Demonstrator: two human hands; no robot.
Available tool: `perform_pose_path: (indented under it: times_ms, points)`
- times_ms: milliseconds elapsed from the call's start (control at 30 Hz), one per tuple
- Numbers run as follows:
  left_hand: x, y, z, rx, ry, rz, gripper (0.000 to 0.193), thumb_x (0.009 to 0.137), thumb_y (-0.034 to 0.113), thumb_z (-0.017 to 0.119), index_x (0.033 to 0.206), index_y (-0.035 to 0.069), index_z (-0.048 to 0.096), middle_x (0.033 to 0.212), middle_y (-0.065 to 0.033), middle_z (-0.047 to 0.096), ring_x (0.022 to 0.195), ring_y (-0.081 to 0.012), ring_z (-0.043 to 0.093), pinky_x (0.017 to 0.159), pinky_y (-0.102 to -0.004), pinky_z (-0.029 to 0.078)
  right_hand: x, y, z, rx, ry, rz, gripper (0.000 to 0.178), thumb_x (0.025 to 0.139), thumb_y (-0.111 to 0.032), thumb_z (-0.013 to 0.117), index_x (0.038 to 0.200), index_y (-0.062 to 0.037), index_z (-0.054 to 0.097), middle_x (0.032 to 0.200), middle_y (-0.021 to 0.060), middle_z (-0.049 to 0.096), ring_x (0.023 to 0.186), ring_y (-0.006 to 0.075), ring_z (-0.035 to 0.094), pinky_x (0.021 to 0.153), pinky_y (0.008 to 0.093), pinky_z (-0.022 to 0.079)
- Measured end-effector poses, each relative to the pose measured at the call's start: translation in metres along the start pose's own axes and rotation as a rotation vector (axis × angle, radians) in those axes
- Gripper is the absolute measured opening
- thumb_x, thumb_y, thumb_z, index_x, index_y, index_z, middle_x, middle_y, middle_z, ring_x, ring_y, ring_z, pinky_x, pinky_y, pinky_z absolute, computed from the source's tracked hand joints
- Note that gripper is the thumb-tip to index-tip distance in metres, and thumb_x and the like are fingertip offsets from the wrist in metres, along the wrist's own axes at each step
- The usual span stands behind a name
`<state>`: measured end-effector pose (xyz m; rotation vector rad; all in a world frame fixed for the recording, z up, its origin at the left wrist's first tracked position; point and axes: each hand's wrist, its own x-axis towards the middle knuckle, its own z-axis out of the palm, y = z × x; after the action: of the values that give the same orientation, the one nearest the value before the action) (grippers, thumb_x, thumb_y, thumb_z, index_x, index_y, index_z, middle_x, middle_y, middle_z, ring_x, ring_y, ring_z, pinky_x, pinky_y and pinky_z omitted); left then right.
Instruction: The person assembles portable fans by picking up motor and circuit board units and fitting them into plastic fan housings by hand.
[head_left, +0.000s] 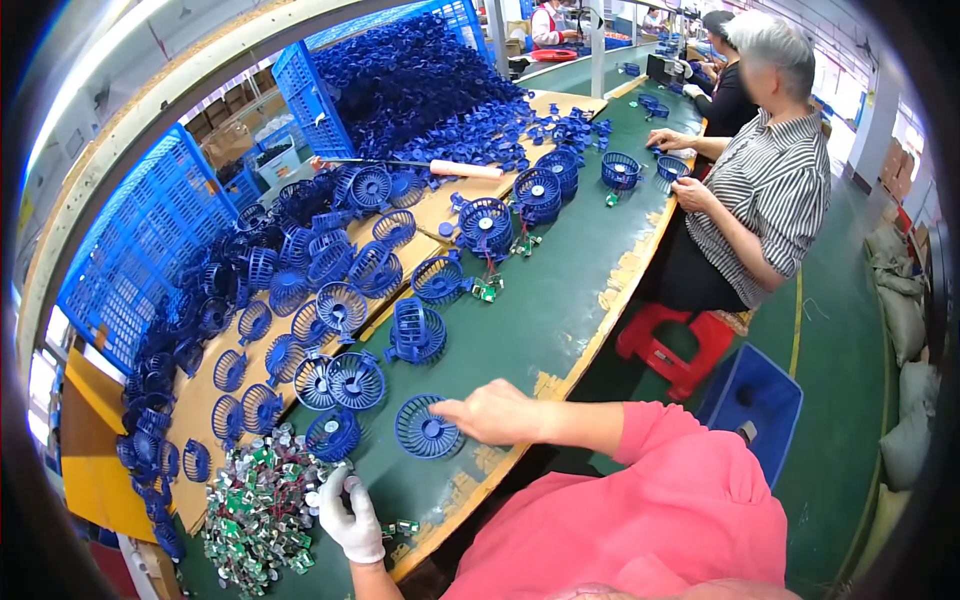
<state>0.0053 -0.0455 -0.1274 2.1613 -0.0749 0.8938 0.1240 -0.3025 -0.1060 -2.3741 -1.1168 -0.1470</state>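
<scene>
My left hand, in a white glove, is closed around a small round silver motor beside the pile of parts. A small green circuit board lies by the glove; whether it is wired to that motor I cannot tell. With bare fingers, my right hand grips the rim of a round blue fan housing, which lies on the green table. Left of it stands another blue fan housing. A heap of motors with wires and green boards spreads next to my left hand.
Many blue fan housings cover the cardboard on the left, below blue crates. A screwdriver-like tool with a pale handle lies farther back. A co-worker in a striped shirt sits at the right edge, by a red stool and blue bin.
</scene>
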Motion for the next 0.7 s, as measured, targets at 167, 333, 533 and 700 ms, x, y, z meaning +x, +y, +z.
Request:
perform_pose_path:
  times_ms: [167, 333, 533, 700]
  points:
    - [-0.011, -0.005, -0.004, -0.076, 0.040, -0.151, 0.023, 0.091, 0.007, 0.054, 0.113, -0.002, 0.058, 0.096, -0.0042, 0.057, 0.076, -0.0099, 0.051, 0.065, -0.0221, 0.044, -0.013, -0.026, 0.021, 0.058, -0.107, 0.051, 0.030, 0.091, -0.036, 0.054, 0.093, -0.0067, 0.060, 0.063, 0.0161, 0.061, 0.061, 0.0357, 0.063, 0.055, 0.0470, 0.050]
    - [-0.012, 0.030, -0.021, -0.261, 0.251, -0.175, 0.029, 0.093, 0.007, 0.049, 0.121, -0.001, 0.051, 0.096, -0.0049, 0.055, 0.072, -0.0084, 0.046, 0.061, -0.0215, 0.040, -0.009, -0.015, 0.014, 0.179, -0.075, 0.038, 0.036, 0.086, -0.043, 0.058, 0.079, -0.0084, 0.065, 0.082, 0.0126, 0.062, 0.079, 0.0311, 0.063, 0.066, 0.0415, 0.052]
    - [0.008, 0.050, -0.055, -0.195, 0.758, 0.216, 0.034, 0.092, 0.012, 0.050, 0.120, -0.006, 0.044, 0.092, -0.0143, 0.056, 0.065, -0.0161, 0.049, 0.054, -0.0236, 0.044, 0.007, -0.005, 0.009, 0.349, -0.186, -0.084, 0.011, 0.083, -0.010, 0.060, 0.091, -0.0057, 0.066, 0.092, 0.0089, 0.062, 0.092, 0.0274, 0.061, 0.077, 0.0379, 0.051]
    - [-0.002, 0.096, -0.074, 0.153, 0.110, -0.054, 0.022, 0.075, 0.002, 0.064, 0.097, -0.003, 0.063, 0.081, -0.0108, 0.064, 0.067, -0.0201, 0.059, 0.063, -0.0310, 0.049, 0.036, -0.010, 0.029, 0.463, -0.326, -0.298, 0.016, 0.080, -0.004, 0.056, 0.091, -0.0049, 0.068, 0.096, 0.0079, 0.064, 0.096, 0.0288, 0.059, 0.084, 0.0385, 0.048]
